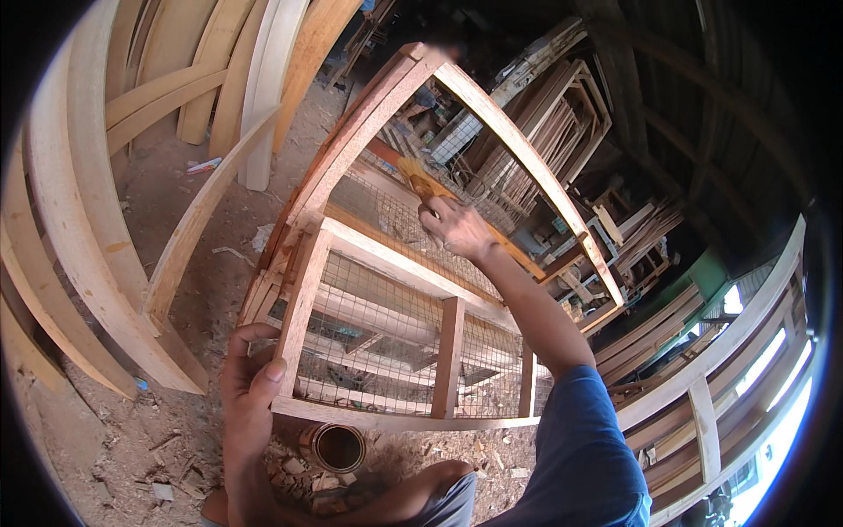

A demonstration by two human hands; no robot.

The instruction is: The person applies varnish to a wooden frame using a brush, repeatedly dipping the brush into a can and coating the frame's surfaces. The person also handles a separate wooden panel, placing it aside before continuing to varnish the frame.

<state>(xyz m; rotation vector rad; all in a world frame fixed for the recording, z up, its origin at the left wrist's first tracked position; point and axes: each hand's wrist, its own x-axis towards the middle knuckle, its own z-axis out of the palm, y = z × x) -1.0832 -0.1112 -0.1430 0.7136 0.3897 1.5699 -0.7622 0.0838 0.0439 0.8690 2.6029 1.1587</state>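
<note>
Brush [416,179] lies over the mesh-backed wooden frame [408,265], bristles angled up-left, away from the body. Right hand [457,230], the nearer, closes around its handle; left hand [251,378] pinches the frame's lower-left upright. Pale squared bars, wire grid. Round tin [307,442] below, chip-strewn floor [198,250].

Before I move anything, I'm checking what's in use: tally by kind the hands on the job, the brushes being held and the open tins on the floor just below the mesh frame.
Hands: 2 (left hand on the mesh frame, right hand on the brush)
Brush: 1
Open tin: 1
Total: 4
</note>
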